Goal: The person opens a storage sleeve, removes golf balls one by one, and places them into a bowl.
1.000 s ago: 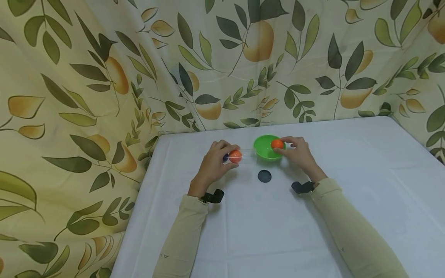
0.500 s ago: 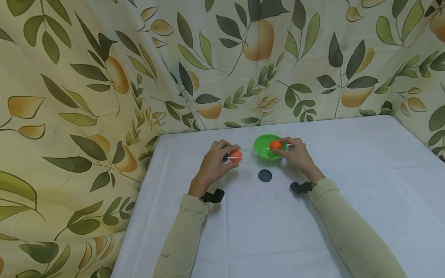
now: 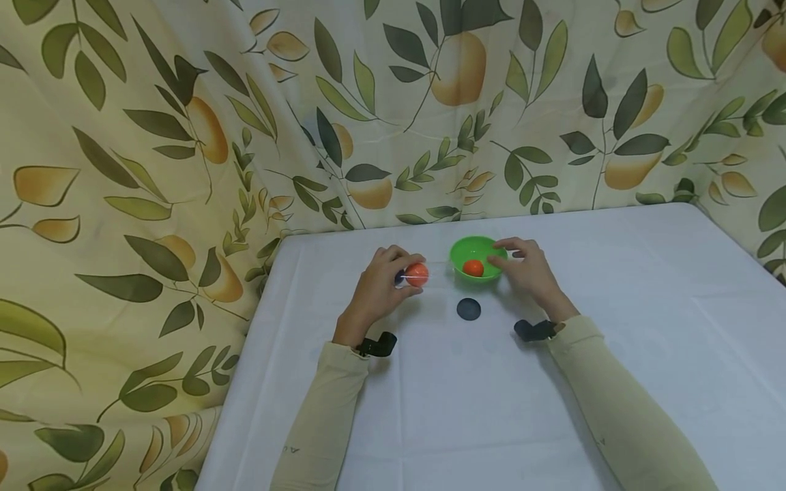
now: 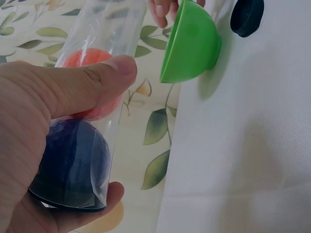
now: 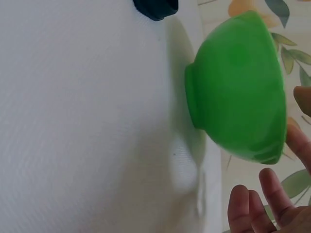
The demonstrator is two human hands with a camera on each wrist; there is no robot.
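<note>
In my left hand (image 3: 376, 292) I hold a clear plastic tube (image 4: 103, 29), the thumb lying across its side. Inside it an orange ball (image 3: 417, 275) sits above a dark blue ball (image 4: 77, 155), which lies at the tube's dark closed end. The tube points right, toward a green bowl (image 5: 238, 87). A second orange ball (image 3: 473, 268) lies in that bowl. My right hand (image 3: 529, 274) is at the bowl's right rim, fingers spread and holding nothing; one finger overlaps the rim in the right wrist view, and I cannot tell if it touches.
A round dark cap (image 3: 469, 309) lies on the white-covered table (image 3: 467, 409), just in front of the bowl. Behind the table hangs a curtain (image 3: 393, 157) printed with leaves and fruit, which also runs along the left side.
My right hand has let go of the orange ball, which now lies lower in the bowl, toward its near side. The left hand and tube have stayed almost still.
</note>
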